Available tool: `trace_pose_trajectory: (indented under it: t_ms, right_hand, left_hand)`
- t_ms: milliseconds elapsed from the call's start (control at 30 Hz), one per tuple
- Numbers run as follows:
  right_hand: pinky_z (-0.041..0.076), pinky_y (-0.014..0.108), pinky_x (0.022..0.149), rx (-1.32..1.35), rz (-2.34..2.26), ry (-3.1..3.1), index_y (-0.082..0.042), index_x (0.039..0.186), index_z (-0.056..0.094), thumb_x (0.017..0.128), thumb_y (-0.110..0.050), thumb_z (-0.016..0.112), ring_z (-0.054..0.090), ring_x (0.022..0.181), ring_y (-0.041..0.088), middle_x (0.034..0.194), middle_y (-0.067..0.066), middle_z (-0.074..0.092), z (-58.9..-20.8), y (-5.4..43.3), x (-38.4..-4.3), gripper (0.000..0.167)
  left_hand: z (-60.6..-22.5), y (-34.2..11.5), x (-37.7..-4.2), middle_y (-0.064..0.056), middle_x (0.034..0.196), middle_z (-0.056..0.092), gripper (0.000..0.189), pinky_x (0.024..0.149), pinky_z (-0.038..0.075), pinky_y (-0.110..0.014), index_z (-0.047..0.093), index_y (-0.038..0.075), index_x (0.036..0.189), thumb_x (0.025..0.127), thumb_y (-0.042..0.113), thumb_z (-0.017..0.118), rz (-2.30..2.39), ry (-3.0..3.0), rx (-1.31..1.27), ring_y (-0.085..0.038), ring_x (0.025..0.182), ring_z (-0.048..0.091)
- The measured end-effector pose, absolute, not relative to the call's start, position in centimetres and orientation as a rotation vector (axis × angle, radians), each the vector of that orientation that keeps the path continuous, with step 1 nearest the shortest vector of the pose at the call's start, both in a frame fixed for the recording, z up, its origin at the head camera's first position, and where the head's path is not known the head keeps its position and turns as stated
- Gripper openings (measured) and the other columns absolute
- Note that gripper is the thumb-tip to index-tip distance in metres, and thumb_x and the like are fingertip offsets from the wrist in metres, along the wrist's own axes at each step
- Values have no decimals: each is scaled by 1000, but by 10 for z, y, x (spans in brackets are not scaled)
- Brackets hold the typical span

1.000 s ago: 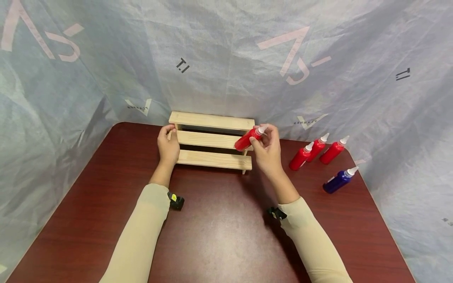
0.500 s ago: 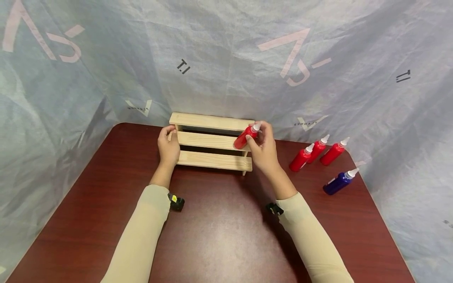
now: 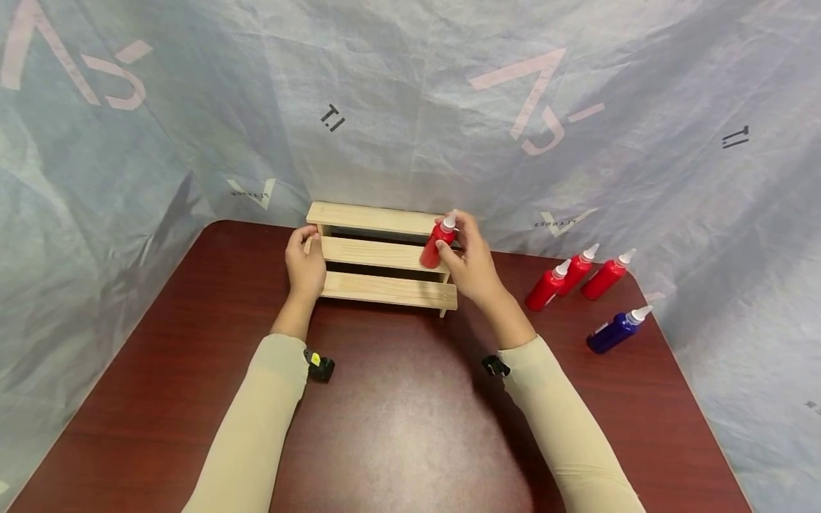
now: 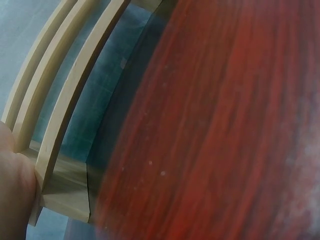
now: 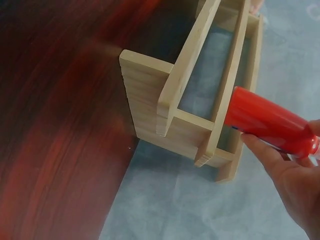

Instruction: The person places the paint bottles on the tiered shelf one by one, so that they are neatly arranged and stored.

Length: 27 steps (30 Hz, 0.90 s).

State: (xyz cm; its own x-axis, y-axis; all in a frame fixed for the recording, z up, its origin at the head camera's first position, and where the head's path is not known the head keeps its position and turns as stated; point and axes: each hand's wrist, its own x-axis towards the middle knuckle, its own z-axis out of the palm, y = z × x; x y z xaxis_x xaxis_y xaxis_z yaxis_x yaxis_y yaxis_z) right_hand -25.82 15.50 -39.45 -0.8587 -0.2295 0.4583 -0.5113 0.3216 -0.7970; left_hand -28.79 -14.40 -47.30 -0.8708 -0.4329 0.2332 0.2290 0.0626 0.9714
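Note:
A pale wooden three-step rack (image 3: 378, 253) stands at the back of the table. My left hand (image 3: 306, 263) holds its left end, thumb and fingers around the side; in the left wrist view part of that hand (image 4: 17, 185) shows against the step ends. My right hand (image 3: 476, 265) grips a red squeeze bottle (image 3: 435, 249) with a white nozzle, nearly upright at the right part of the middle step. In the right wrist view, the base of the bottle (image 5: 265, 120) is right at the middle step (image 5: 227, 85), with fingers around its upper part.
Right of the rack stand three more red squeeze bottles (image 3: 545, 288) and a blue squeeze bottle (image 3: 612, 333). A grey cloth (image 3: 398, 107) hangs close behind and at both sides of the dark red table (image 3: 385, 420).
My right hand has moved a little left and tilted the red bottle more upright, bringing it to the middle step. The left hand stays at the rack's left end.

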Motion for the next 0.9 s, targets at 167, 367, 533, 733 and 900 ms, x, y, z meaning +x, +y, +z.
trace_pose_trajectory:
  t_ms: [167, 367, 533, 733, 900]
  right_hand:
    - [53, 61, 106, 692, 1538, -2383, 0, 146, 43, 103, -2, 60, 61, 136, 39, 148, 25, 57, -392, 154, -262, 46]
    - [60, 53, 91, 627, 1411, -2520, -5, 151, 43, 102, -8, 60, 62, 132, 37, 145, 19, 51, -386, 150, -265, 52]
    - [59, 51, 89, 628, 1384, -2546, -6, 151, 43, 101, -7, 61, 65, 121, 34, 135, 18, 60, -384, 148, -267, 53]
    - [61, 54, 94, 599, 1370, -2588, -7, 152, 40, 98, -5, 66, 64, 120, 36, 138, 20, 59, -380, 146, -267, 60]
    - [60, 45, 84, 576, 1336, -2629, -9, 150, 41, 94, -4, 72, 66, 100, 34, 136, 21, 60, -378, 146, -267, 63]
  left_hand:
    - [-473, -146, -287, -24, 137, 58, 28, 122, 37, -42, 60, -8, 131, 110, 8, 51, -1848, -1890, 199, -29, 140, 50]
    - [-475, -147, -288, -22, 138, 59, 28, 123, 37, -41, 60, -7, 131, 109, 9, 53, -1855, -1897, 209, -27, 141, 50]
    - [-474, -148, -287, -23, 139, 58, 29, 124, 36, -41, 60, -7, 132, 110, 11, 53, -1868, -1894, 208, -27, 143, 48]
    - [-474, -148, -285, -20, 140, 57, 29, 124, 36, -40, 59, -5, 133, 110, 11, 52, -1868, -1905, 212, -27, 144, 47]
    - [-474, -148, -286, -21, 140, 57, 29, 124, 36, -40, 59, -5, 133, 110, 11, 52, -1862, -1918, 217, -27, 145, 47]
